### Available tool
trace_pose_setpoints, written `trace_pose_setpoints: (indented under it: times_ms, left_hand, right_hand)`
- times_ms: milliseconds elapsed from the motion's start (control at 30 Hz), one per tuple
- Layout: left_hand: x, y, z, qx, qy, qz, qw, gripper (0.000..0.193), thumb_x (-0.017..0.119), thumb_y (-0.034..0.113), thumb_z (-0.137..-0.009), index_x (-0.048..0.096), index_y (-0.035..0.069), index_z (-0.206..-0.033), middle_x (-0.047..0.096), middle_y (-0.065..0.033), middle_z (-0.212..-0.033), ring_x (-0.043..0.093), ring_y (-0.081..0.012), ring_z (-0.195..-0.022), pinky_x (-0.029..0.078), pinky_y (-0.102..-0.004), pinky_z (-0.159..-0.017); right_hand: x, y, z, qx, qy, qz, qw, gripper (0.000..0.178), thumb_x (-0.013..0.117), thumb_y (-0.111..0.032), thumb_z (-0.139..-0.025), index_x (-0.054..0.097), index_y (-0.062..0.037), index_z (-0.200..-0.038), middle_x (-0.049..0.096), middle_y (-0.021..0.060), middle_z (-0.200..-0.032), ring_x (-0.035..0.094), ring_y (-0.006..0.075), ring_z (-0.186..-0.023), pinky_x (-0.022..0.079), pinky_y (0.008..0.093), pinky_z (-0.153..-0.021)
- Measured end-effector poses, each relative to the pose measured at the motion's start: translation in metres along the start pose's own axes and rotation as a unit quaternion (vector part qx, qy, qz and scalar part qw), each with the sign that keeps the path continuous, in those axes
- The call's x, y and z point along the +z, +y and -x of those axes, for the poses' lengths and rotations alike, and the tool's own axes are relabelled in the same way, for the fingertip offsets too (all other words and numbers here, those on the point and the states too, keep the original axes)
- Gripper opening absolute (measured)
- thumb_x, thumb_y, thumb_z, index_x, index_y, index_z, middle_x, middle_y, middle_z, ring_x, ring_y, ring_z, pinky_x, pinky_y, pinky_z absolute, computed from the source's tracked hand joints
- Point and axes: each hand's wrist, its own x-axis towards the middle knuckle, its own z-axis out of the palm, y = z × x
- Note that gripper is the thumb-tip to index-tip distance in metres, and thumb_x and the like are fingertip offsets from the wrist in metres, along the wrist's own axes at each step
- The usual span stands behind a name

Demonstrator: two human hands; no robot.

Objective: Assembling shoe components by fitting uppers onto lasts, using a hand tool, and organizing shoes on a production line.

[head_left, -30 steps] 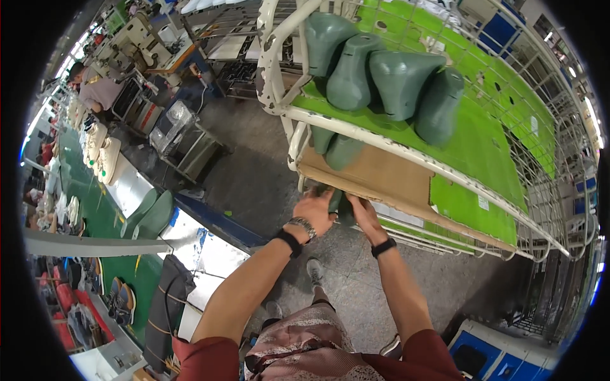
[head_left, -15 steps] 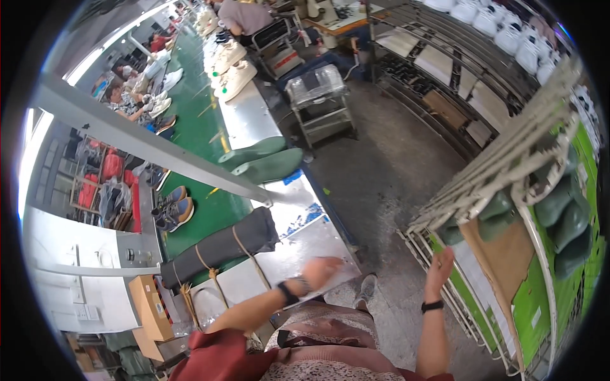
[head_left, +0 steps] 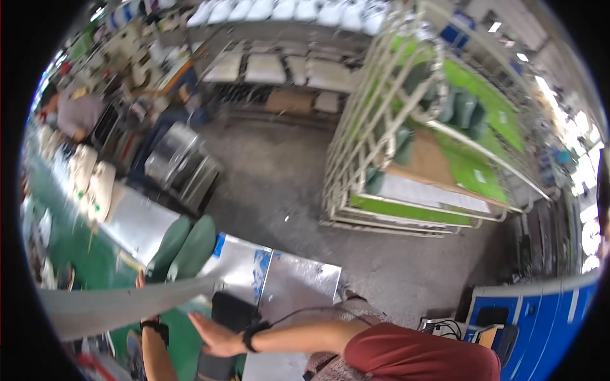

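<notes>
Stretched out to the left is my left hand (head_left: 141,279), mostly hidden by a white post (head_left: 121,305). Only its extended fingertips show past the post, close to the near end of two green shoe lasts (head_left: 194,247); whether they touch cannot be seen. The lasts lie side by side at the edge of a green conveyor belt (head_left: 60,222). Across my front comes my right arm in a red sleeve, with a black band at the wrist. My right hand (head_left: 216,336) is open and empty, fingers pointing left, over or beside a dark rolled bundle (head_left: 232,311).
Cream shoes (head_left: 95,184) line the metal ledge (head_left: 140,219). A small metal stand (head_left: 181,165) is on the floor. Beyond it, a white wire rack (head_left: 362,140) carries green boards and more lasts. White shoes (head_left: 286,9) fill a far shelf. A blue cabinet (head_left: 540,324) stands at right.
My view has swung right, so the belt and post appear farther left. Both hands have moved leftward, the right one crossing from near the wire rack to the dark bundle.
</notes>
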Motion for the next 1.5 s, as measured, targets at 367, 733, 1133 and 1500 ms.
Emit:
trace_pose_setpoints:
  times_ms: [367,733,1133,1500]
  left_hand:
    - [-0.004,0.056,-0.003,0.082,0.013,-0.143,0.986,0.026,0.077,0.028,-0.078,0.069,0.005,-0.089,0.071,-0.0166,-0.092,0.067,-0.0337,-0.092,0.053,-0.0435,-0.078]
    - [0.085,-0.059,-0.002,-0.142,-0.057,0.586,0.796,0.035,0.069,0.039,-0.095,0.063,0.005,-0.093,0.062,0.0002,-0.081,0.057,-0.0125,-0.072,0.047,-0.0297,-0.067]
    - [0.05,0.006,0.182,-0.19,0.007,0.681,0.707,0.044,0.068,0.03,-0.095,0.054,0.001,-0.126,0.068,-0.0127,-0.109,0.069,-0.0256,-0.091,0.06,-0.0412,-0.078]
    - [0.019,0.188,0.381,-0.247,0.01,0.547,0.8,0.077,0.079,0.025,-0.075,0.046,-0.004,-0.138,0.063,-0.016,-0.118,0.064,-0.0291,-0.103,0.053,-0.0407,-0.09]
  right_hand:
    - [0.028,-0.001,-0.155,0.281,0.302,0.08,0.907,0.095,0.065,-0.057,-0.085,0.039,0.0204,-0.134,0.053,0.0425,-0.125,0.057,0.0514,-0.116,0.047,0.0499,-0.101]
    - [0.019,0.037,-0.181,0.393,0.318,0.068,0.86,0.087,0.056,-0.052,-0.091,0.027,0.0169,-0.136,0.059,0.0385,-0.121,0.059,0.0505,-0.116,0.045,0.0526,-0.102]
    - [0.028,0.017,-0.08,0.172,0.189,0.192,0.948,0.043,0.059,-0.032,-0.095,0.049,0.0064,-0.11,0.066,0.0325,-0.093,0.066,0.0494,-0.09,0.053,0.057,-0.077]
    - [-0.113,-0.027,0.19,0.265,0.008,-0.172,0.949,0.046,0.054,-0.045,-0.103,0.061,-0.0003,-0.099,0.051,-0.0002,-0.079,0.048,0.0097,-0.072,0.042,0.031,-0.061]
